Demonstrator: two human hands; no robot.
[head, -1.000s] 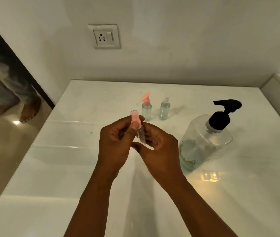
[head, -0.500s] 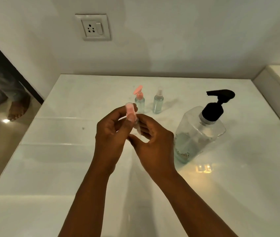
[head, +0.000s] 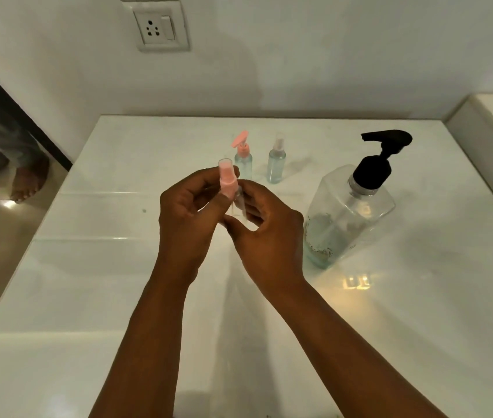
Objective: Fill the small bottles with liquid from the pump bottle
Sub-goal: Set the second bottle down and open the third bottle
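Over the middle of the white counter (head: pixel 420 312) both my hands hold one small clear bottle (head: pixel 238 206). My left hand (head: pixel 189 215) pinches its pink spray top (head: pixel 226 180), which has a clear cap. My right hand (head: pixel 266 236) grips the bottle's body from the right. Two more small bottles stand behind: one with a pink pump top (head: pixel 243 156) and one with a clear spray top (head: pixel 276 161); both hold pale liquid. To the right stands the big clear pump bottle (head: pixel 349 215) with a black pump head (head: pixel 381 158) and a little liquid at its bottom.
A wall with a power socket (head: pixel 156 25) rises behind the counter. A raised ledge (head: pixel 486 128) borders the counter's right side. On the floor at the left stands another person's bare foot (head: pixel 27 184).
My hands stay together on the small bottle with slight finger shifts at its pink top. The camera view has moved a little; the other bottles have not moved.
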